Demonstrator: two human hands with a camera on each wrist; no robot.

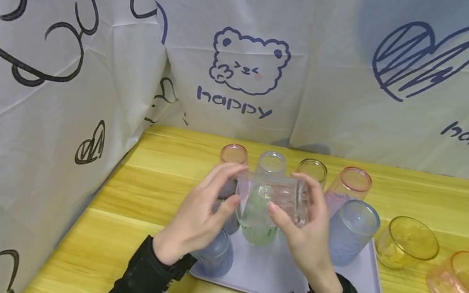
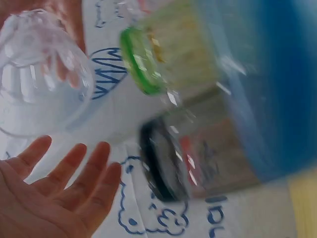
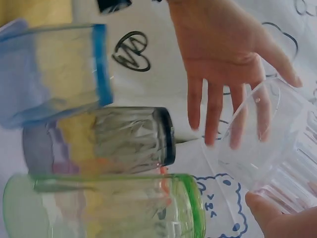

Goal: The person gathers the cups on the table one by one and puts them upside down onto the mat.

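A clear drinking glass (image 1: pixel 275 195) lies on its side in the air above the tray, mouth toward the left. My right hand (image 1: pixel 313 234) grips it around the base end, thumb on the near side. At the mouth is my left hand (image 1: pixel 203 209), its fingers spread and fairly straight; in the right wrist view this left hand (image 3: pixel 223 64) shows an open palm beside the rim. Below the held glass stand a green glass (image 1: pixel 259 232), a grey glass (image 3: pixel 133 139) and a blue glass (image 1: pixel 215 256).
A pale purple tray (image 1: pixel 276 282) bears several coloured glasses, including a blue one (image 1: pixel 350 235) at the right. Toward the back stands a pink glass (image 1: pixel 349 188). A yellow bowl (image 1: pixel 407 245) and an orange bowl (image 1: pixel 467 282) are on the table right of the tray.
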